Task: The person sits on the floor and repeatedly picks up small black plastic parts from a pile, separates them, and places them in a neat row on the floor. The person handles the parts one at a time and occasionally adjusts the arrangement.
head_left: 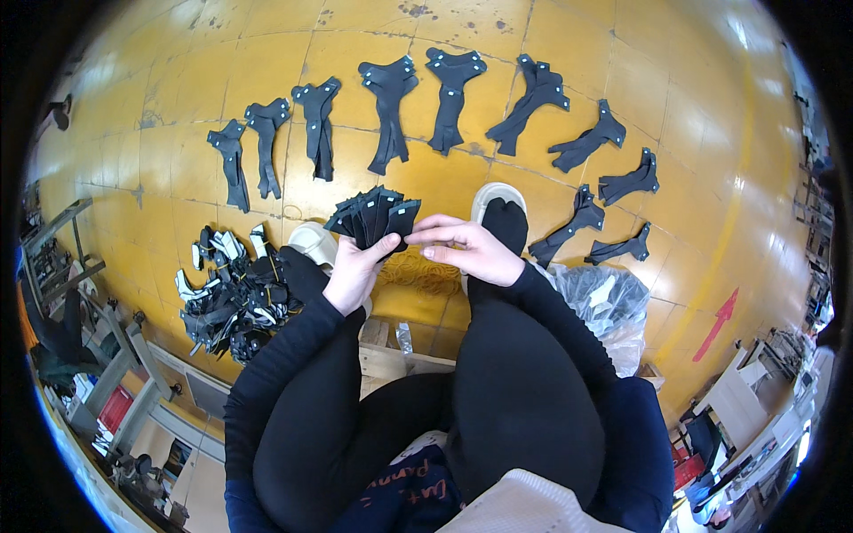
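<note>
Clearly, in the head view, the left hand [357,271] pinches one fan of thin black fabric pieces [370,216]; the right hand [475,252], loosely open, sits at its edge. The pieces should handle light and pliable, best held at the gathered lower end. Beyond the fingertips lie ten long black fabric bundles [388,114]; leftward, one tangled black-and-white heap [238,306].

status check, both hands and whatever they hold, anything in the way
Left hand gripping fanned black pieces. Right hand open at their right edge, contact unclear. Nothing visible blocking either hand; black-and-white heap off to the left.
</note>
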Demonstrator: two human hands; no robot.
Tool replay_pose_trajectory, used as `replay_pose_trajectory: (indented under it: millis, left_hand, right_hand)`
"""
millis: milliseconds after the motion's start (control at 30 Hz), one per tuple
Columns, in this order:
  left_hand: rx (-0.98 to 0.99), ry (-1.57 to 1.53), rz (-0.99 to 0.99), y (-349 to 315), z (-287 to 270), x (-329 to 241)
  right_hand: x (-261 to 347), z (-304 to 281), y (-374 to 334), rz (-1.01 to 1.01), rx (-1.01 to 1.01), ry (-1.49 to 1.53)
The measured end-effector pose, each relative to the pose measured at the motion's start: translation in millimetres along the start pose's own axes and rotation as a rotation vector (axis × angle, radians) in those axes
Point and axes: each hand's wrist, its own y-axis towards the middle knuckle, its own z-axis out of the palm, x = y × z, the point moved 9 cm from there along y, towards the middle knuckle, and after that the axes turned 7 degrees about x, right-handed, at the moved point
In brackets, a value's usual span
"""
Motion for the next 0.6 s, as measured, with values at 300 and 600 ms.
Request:
replay_pose_trajectory:
  millis: [300,600]
  left_hand:
    - [0.039,-0.007,-0.044,-3.3,3.6,-0.4]
    - [0.006,0.038,-0.075,-3.2,-10.1,3.5]
  right_hand:
    - [0.1,-5.2,-4.6,0.085,0.086,0.291]
    - [0.5,-12.9,-20.2,0.076,0.16,0.626]
